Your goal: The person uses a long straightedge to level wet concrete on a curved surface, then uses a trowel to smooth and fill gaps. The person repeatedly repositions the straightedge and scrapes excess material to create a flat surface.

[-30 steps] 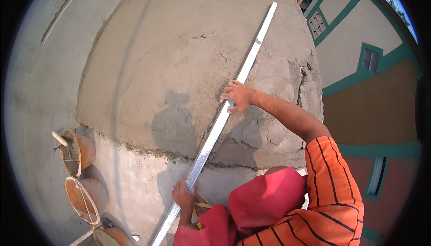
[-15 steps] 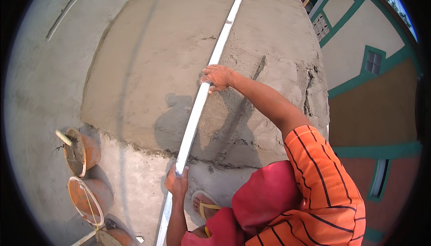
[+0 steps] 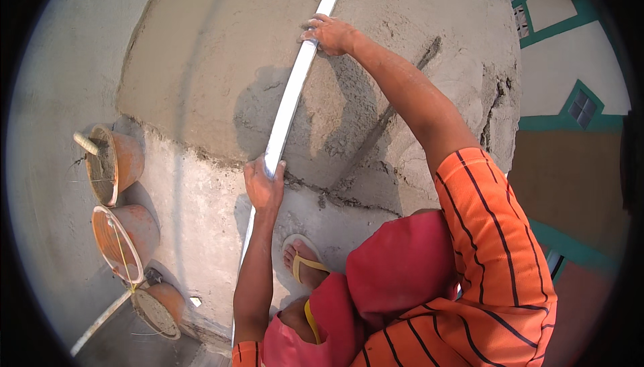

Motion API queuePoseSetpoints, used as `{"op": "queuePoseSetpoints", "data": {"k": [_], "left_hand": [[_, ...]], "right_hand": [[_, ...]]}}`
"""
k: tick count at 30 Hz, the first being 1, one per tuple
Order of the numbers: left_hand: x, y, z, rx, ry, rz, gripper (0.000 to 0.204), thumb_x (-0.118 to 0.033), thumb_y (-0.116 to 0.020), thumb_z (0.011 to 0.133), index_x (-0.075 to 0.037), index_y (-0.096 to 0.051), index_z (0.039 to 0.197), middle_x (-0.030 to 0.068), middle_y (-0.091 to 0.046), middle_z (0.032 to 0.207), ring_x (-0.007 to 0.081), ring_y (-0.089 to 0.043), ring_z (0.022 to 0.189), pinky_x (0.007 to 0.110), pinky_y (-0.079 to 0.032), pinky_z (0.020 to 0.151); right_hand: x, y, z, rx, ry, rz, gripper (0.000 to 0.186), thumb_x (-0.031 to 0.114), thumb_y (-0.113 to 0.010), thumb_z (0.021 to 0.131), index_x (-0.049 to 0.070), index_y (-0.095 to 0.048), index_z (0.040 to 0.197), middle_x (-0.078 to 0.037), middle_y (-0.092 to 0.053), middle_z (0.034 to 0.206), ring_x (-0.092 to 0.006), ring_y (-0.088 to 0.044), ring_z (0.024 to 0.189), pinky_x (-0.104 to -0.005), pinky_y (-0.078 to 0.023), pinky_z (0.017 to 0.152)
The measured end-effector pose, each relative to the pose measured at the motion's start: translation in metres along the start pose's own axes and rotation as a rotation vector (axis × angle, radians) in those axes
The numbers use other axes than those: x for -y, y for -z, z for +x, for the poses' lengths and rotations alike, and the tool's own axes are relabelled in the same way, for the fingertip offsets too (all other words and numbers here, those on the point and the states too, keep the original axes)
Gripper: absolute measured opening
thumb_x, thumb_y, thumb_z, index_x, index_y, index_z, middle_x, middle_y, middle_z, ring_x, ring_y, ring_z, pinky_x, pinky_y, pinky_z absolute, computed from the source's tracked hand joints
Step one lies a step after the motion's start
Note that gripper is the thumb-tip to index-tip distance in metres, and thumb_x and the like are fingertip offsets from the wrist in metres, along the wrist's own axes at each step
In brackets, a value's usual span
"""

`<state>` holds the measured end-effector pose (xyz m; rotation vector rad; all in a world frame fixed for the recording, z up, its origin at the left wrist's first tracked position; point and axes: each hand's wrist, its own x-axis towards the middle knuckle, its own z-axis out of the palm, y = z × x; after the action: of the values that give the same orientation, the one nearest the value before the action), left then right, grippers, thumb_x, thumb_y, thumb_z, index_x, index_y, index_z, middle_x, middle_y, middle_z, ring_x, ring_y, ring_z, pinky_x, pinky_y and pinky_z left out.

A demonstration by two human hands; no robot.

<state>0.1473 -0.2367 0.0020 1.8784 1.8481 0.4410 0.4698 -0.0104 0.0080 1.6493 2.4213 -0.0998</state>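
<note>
A long white metal straightedge (image 3: pixel 293 95) lies slantwise over a bed of wet grey mortar (image 3: pixel 194 65). My left hand (image 3: pixel 264 186) is closed round its nearer part, by the mortar's near edge. Farther along the bar, my right hand (image 3: pixel 329 34) grips it with the fingers over the far side and the thumb on the near side. The bar's far end runs out of the picture, and my left forearm partly covers its near end. Left of the bar the mortar is smooth; to the right it is rougher, with a dark groove (image 3: pixel 376 132) in it.
An orange mortar-stained bucket (image 3: pixel 127 162) with a pale handle sticking out stands at left, beside two more buckets (image 3: pixel 141 229). A plastered wall (image 3: pixel 60 99) rises along the left. My sandalled foot (image 3: pixel 305 263) rests on the pale floor. Beyond the mortar's cracked right edge is a green-trimmed building (image 3: pixel 570 65).
The view has tipped down toward me, so the scene sits higher in the picture. Both hands, still on the straightedge, are slightly farther forward over the mortar.
</note>
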Motion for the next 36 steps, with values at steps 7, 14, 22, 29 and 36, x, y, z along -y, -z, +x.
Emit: {"op": "queuePoseSetpoints", "data": {"k": [7,14,22,29,36], "left_hand": [[0.006,-0.014,-0.02,0.026,-0.239,0.103,0.045,-0.032,-0.075,0.082,0.001,-0.062,0.109,0.0188,-0.061,0.096,0.0374,-0.059,0.09,0.046,-0.048,0.078],[-0.004,-0.023,-0.039,0.029,-0.287,0.117,0.045,-0.032,-0.075,0.081,0.001,-0.062,0.107,0.0181,-0.06,0.092,0.0365,-0.059,0.088,0.045,-0.048,0.077],[-0.018,-0.04,-0.073,0.077,-0.4,0.086,0.047,-0.033,-0.076,0.08,0.001,-0.062,0.108,0.0172,-0.058,0.095,0.0351,-0.057,0.089,0.044,-0.048,0.078],[-0.019,-0.046,-0.079,0.117,-0.441,0.039,0.049,-0.038,-0.075,0.081,0.001,-0.062,0.108,0.0159,-0.058,0.096,0.0345,-0.058,0.092,0.045,-0.048,0.079],[-0.011,-0.043,-0.075,0.108,-0.333,-0.081,0.034,-0.031,-0.059,0.093,-0.001,-0.062,0.108,0.0195,-0.062,0.093,0.0381,-0.06,0.088,0.046,-0.048,0.079]], "right_hand": [[-0.007,-0.034,-0.032,-0.11,-0.009,0.083,0.069,0.004,-0.065,0.081,0.03,-0.046,0.143,-0.005,-0.038,0.153,-0.0265,-0.026,0.145,-0.0379,-0.018,0.122],[0.008,0.012,-0.093,0.098,-0.058,-0.012,0.07,-0.006,-0.053,0.084,0.033,-0.045,0.143,-0.002,-0.036,0.154,-0.026,-0.025,0.146,-0.0387,-0.021,0.123],[-0.012,-0.013,-0.165,0.102,-0.154,0.141,0.07,-0.006,-0.048,0.081,0.029,-0.048,0.141,-0.006,-0.031,0.156,-0.03,-0.023,0.146,-0.0418,-0.022,0.123],[-0.014,-0.023,-0.198,0.114,-0.23,0.098,0.06,0.013,-0.052,0.086,0.028,-0.046,0.144,-0.008,-0.036,0.154,-0.0305,-0.027,0.145,-0.0522,-0.019,0.121],[0.123,-0.028,-0.247,-0.522,0.312,0.426,0.024,0.019,-0.068,0.084,0.019,-0.065,0.108,-0.002,-0.06,0.105,-0.0222,-0.056,0.107,-0.046,-0.036,0.109]]}}
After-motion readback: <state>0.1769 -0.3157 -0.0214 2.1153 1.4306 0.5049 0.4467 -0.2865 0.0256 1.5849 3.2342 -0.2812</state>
